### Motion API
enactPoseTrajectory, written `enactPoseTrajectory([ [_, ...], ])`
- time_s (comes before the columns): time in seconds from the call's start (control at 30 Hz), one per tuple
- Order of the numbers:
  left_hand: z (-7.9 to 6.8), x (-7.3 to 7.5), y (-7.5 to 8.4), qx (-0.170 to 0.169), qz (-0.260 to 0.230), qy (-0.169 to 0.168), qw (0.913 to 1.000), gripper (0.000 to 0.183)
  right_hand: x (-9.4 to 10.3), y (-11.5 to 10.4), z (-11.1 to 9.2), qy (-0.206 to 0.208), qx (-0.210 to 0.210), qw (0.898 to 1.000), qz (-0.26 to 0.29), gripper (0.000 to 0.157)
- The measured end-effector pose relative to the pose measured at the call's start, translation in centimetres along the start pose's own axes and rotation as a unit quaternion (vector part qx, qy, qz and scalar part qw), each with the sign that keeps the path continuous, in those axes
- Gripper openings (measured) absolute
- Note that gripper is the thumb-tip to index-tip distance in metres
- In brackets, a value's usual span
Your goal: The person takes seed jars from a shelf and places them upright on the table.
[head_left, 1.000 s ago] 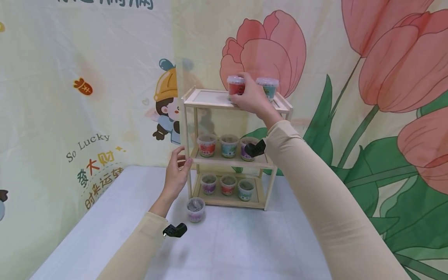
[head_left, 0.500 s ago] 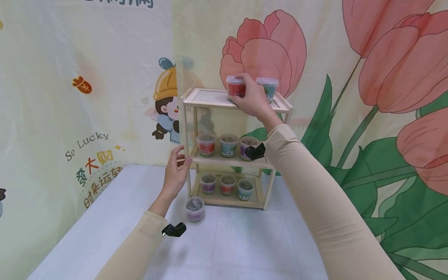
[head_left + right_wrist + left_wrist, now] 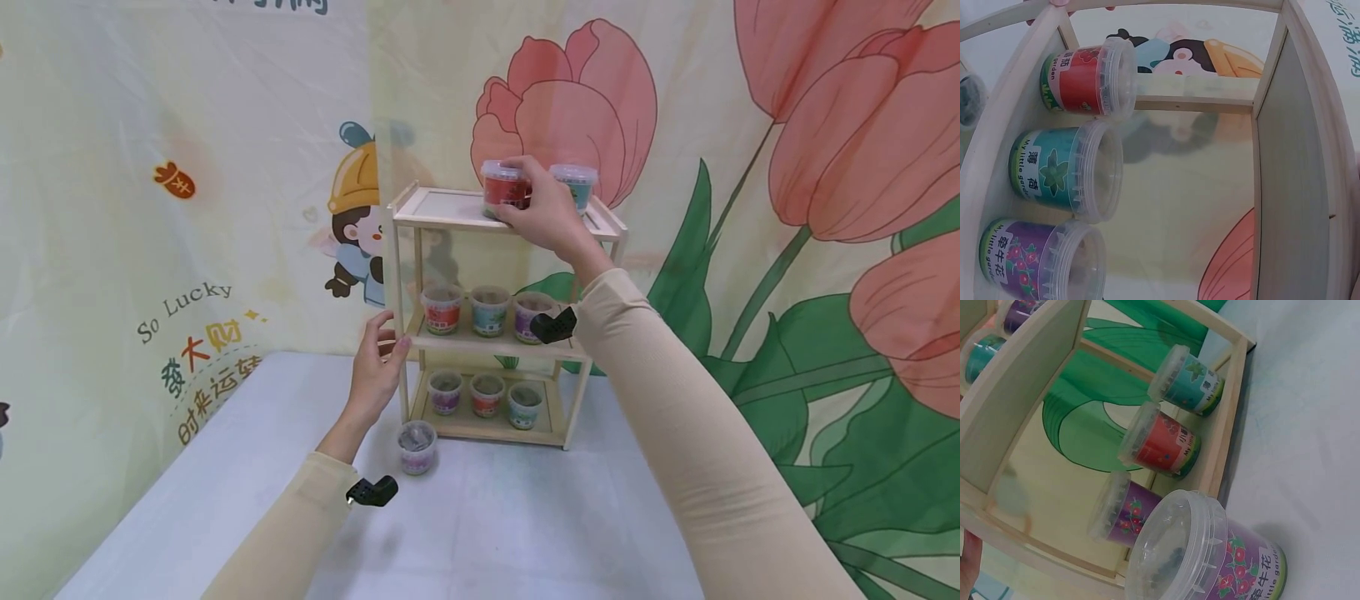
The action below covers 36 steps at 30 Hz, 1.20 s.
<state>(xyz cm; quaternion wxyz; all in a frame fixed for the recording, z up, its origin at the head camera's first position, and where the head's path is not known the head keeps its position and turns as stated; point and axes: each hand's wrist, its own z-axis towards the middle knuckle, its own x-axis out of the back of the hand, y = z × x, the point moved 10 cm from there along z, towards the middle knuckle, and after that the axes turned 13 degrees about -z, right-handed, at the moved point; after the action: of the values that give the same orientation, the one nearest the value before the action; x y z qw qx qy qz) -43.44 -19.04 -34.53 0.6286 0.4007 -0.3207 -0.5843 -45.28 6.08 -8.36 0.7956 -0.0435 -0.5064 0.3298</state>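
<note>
My right hand point(image 3: 547, 204) grips a small red plastic tub point(image 3: 501, 185) with a clear lid, upright at the top tier of a three-tier wooden shelf rack point(image 3: 450, 225). A teal tub point(image 3: 576, 187) stands just right of it, partly hidden by the hand. Lower down, my left hand point(image 3: 375, 375) holds the rack's left front post, thumb in front and fingers behind. On the table below that hand stands a purple tub point(image 3: 417, 447) with a clear lid, large in the left wrist view, where its label shows red flowers.
The middle tier carries a red tub point(image 3: 1079, 81), a teal tub point(image 3: 1050, 165) and a purple tub point(image 3: 1022, 259) in a row. Purple point(image 3: 446, 393), red point(image 3: 487, 396) and teal tubs point(image 3: 524, 406) line the bottom tier. A printed cloth backdrop point(image 3: 270, 167) hangs behind the white-covered table point(image 3: 495, 525).
My right hand and the red tub have shifted slightly left along the top tier, away from the teal tub. The left hand keeps its place at the post.
</note>
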Motion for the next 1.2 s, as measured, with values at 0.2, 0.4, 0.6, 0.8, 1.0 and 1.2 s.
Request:
enactPoseTrajectory([
  [0.2, -0.01, -0.01, 0.03, 0.002, 0.003, 0.002, 1.0, 0.052, 0.01, 0.14, -0.28, -0.016, 0.008, 0.999, 0.027, 0.064],
  [0.4, 0.04, 0.04, -0.17, 0.002, 0.001, 0.0, 1.0, 0.05, -0.07, 0.09, -0.34, -0.019, 0.023, 0.999, 0.039, 0.064],
  [0.6, 0.04, 0.04, -0.04, 0.0, 0.004, 0.0, 1.0, 0.05, -0.04, -0.03, -0.47, -0.02, 0.03, 0.999, 0.038, 0.065],
  [0.8, -0.01, 0.06, -0.07, 0.001, 0.009, 0.002, 1.0, 0.05, -0.04, 0.11, -0.57, -0.022, 0.029, 0.998, 0.054, 0.065],
  [1.0, -0.07, -0.04, -0.1, 0.006, 0.011, 0.0, 0.9999, 0.051, 0.02, 0.14, -0.76, -0.026, 0.043, 0.996, 0.077, 0.065],
  [1.2, -0.03, -0.02, 0.06, 0.002, 0.009, 0.001, 1.0, 0.052, 0.07, -0.27, -1.0, -0.029, 0.065, 0.995, 0.071, 0.064],
])
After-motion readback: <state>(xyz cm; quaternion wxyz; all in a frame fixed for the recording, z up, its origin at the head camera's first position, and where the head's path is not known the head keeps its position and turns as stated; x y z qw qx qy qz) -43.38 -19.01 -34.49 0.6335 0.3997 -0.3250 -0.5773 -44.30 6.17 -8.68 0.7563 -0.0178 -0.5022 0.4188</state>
